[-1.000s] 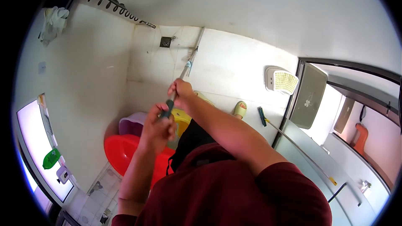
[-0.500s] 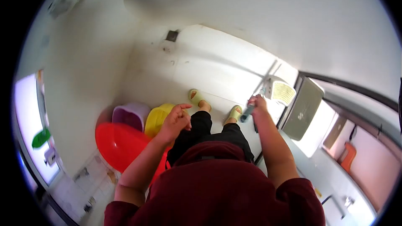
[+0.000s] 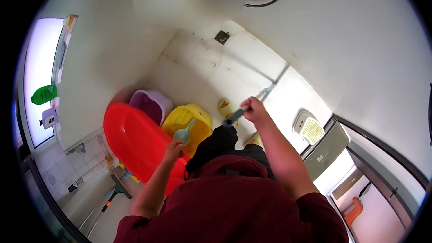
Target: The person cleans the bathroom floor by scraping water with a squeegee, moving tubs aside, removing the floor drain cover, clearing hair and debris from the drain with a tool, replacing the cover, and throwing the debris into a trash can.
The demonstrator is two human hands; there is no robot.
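Observation:
My right hand (image 3: 256, 110) is wrapped around the dark grip of a long-handled floor squeegee (image 3: 266, 92). Its pole slants away from me, and the far end rests by the foot of the right wall. My left hand (image 3: 173, 151), fingers curled in, hangs over the edge of a red tub (image 3: 137, 137). Just beyond its fingertips a pale water dipper (image 3: 182, 136) lies in a yellow basin (image 3: 198, 113); no grip on the dipper shows. A purple bucket (image 3: 150, 103) stands behind the tub and the basin.
A floor drain (image 3: 222, 37) lies in the far corner. A stool with a pale-yellow top (image 3: 312, 130) stands on the right, beside a grey board (image 3: 327, 145). A green squeegee (image 3: 119, 188) leans at lower left. Green slippers (image 3: 226, 107) are on my feet.
My view has turned, bringing the dipper into sight. The right hand has swung the squeegee inward to the left. My left hand has dropped toward me over the tub, its fingers curling.

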